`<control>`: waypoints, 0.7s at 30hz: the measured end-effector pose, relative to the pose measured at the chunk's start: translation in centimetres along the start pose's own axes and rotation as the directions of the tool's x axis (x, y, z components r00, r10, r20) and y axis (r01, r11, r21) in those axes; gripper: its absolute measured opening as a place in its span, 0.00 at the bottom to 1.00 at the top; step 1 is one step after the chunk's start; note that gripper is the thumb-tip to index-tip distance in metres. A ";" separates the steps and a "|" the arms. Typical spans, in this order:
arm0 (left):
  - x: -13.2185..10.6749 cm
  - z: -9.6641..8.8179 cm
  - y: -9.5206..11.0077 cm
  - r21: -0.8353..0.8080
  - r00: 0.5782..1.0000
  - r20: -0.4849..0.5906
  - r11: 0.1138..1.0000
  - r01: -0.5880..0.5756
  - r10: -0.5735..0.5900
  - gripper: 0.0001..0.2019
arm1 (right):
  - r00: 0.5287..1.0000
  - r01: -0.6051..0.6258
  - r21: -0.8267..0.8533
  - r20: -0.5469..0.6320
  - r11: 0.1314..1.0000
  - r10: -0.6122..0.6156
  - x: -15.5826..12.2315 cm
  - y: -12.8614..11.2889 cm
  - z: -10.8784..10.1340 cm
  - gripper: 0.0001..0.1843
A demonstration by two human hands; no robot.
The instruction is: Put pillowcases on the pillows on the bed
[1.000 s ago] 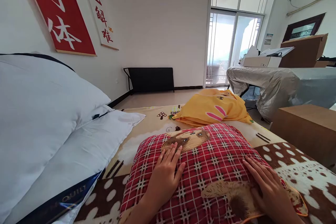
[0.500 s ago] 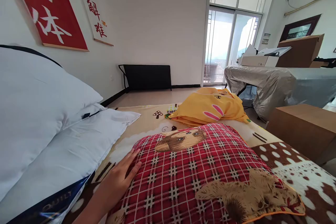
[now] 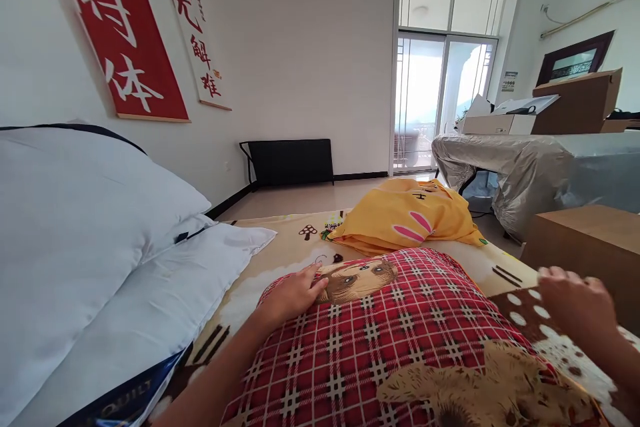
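A plump red plaid pillow [image 3: 360, 340] printed with teddy bears fills the front middle of the bed. Flat on its far left part rests my left hand [image 3: 297, 290], fingers stretched out beside the printed bear's face. My right hand [image 3: 577, 303] is raised to the right of the pillow, apart from it, above the brown and white blanket [image 3: 530, 310]. Its fingers are curled in, and nothing shows in them. Beyond the pillow lies a yellow cloth pillow or bundle [image 3: 390, 217] with pink rabbit ears on it.
White pillows [image 3: 75, 207] are piled at the left, above a dark blue label reading QUILT [image 3: 135, 390]. A cardboard box [image 3: 590, 233] stands at the right edge of the bed. Behind it is a plastic-covered table [image 3: 525, 153] carrying boxes. A folded black frame [image 3: 290, 161] leans on the wall.
My left hand has slid forward and right across the pillow. My right hand has come into view at the right. The view has tilted up slightly.
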State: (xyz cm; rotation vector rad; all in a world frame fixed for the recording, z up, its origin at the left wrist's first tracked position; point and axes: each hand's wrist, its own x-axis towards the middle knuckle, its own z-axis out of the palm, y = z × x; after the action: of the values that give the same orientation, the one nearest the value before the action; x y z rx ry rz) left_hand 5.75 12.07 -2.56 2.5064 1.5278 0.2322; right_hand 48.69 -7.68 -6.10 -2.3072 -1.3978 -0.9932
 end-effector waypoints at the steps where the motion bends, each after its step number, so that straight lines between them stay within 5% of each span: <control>1: 1.3 0.1 1.4 0.019 0.999 0.045 1.000 -0.020 0.019 0.29 | 0.996 0.072 -0.032 0.063 0.997 -0.070 2.2 -2.9 0.3 0.13; 3: 4.0 0.8 3.9 0.043 0.995 0.088 0.998 -0.049 0.045 0.26 | 0.953 0.244 0.118 0.155 0.963 -0.261 5.8 -9.7 0.4 0.13; 6: 7.0 2.5 6.8 0.052 0.995 0.083 0.996 -0.068 0.064 0.22 | 0.866 0.323 0.471 0.202 0.821 -0.457 8.2 -19.7 0.1 0.16; 8: 7.8 3.8 7.3 0.031 0.993 0.073 0.995 -0.094 0.092 0.21 | 0.810 0.363 0.566 0.201 0.740 -0.551 8.0 -24.0 0.9 0.15; 10: 7.7 4.9 6.5 -0.009 0.991 0.059 0.993 -0.118 0.118 0.21 | 0.750 0.386 0.635 0.206 0.669 -0.628 7.6 -25.9 2.6 0.16; 14: 6.2 5.5 1.4 -0.088 0.995 0.013 0.992 -0.093 0.095 0.24 | 0.693 0.329 0.733 0.241 0.596 -0.679 8.4 -22.6 7.7 0.21; 21: 4.5 5.7 -9.7 -0.228 0.987 -0.074 0.966 0.125 -0.145 0.29 | 0.762 0.058 0.748 0.394 0.661 -0.513 6.6 -11.4 15.8 0.26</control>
State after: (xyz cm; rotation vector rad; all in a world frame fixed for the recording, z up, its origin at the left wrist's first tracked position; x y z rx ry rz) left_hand 0.78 19.93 -10.39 2.2368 1.6012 0.4729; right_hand 47.43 11.04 -14.55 -1.8263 -1.9882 0.2921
